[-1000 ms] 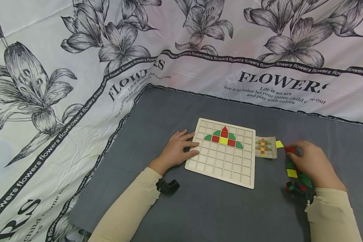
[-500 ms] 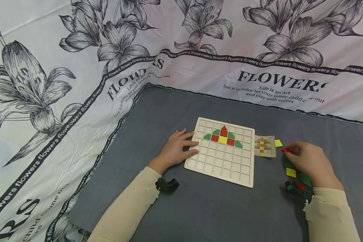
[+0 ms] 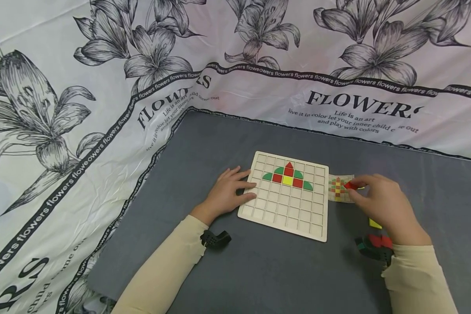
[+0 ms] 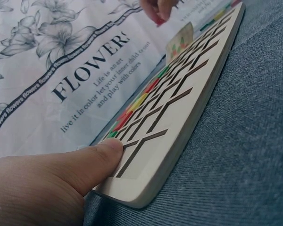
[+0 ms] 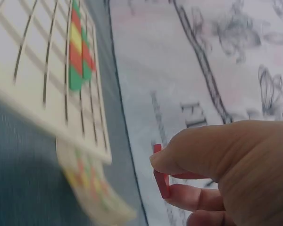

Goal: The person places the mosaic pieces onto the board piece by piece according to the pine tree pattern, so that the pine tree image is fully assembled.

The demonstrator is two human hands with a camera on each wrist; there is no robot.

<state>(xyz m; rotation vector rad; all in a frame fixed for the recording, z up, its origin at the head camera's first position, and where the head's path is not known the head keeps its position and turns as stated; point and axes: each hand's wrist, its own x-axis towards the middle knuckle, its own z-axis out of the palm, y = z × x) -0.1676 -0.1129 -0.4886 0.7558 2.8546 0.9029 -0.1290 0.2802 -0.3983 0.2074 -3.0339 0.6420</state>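
One red piece (image 5: 161, 184), shape unclear, pinched by right hand (image 3: 385, 204); spread-fingered left hand (image 3: 224, 194) touches board (image 3: 283, 210).

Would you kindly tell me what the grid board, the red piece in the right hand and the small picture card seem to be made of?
Board: probably smooth, matte wood or plywood, given its pale tan face and dark grid lines.
Red piece: solid, evenly coloured; painted wood or plastic, I cannot tell which.
Card: likely printed paper or thin card, since it curls.
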